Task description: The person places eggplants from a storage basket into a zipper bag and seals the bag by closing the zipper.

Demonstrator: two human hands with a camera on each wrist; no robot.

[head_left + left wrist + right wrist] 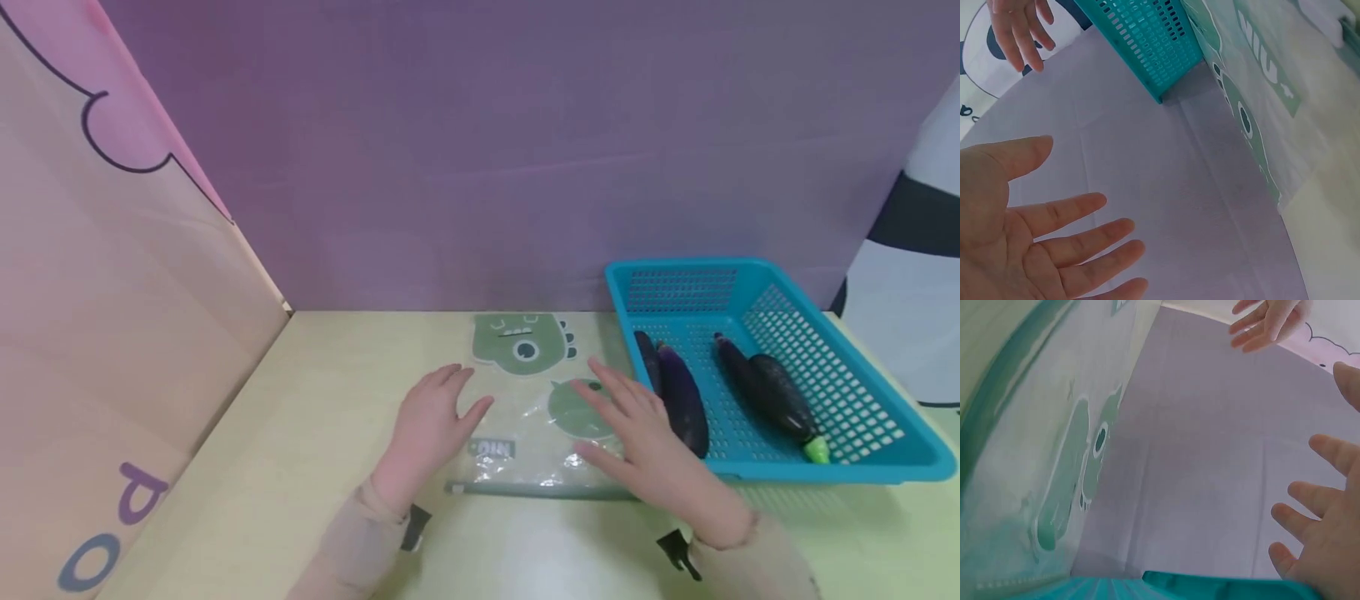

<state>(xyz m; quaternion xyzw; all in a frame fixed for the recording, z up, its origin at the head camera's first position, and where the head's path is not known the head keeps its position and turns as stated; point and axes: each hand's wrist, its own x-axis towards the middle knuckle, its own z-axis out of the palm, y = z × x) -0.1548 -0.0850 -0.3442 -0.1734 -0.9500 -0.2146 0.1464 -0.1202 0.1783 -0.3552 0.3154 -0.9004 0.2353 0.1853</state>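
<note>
Head view showed 1 clear zip bag [521,408] lying flat on the pale desk [262,442], its dark green closure strip on the near side and green cartoon prints facing up. A left hand [427,429] was positioned at the bag's left edge, a right hand [652,446] over its right part. Each grip stood wide, fingers apart, having hold of nothing; both wrist views agreed. Right of the bag stood 1 blue perforated basket [840,475]; whether the 2 touched could not be determined. Inside lay dark eggplants [681,400]: 2 along the left side, 2 farther right, 1 of these showing a green end on the near side. A purple backdrop [450,167] rose at the desk's far edge.
</note>
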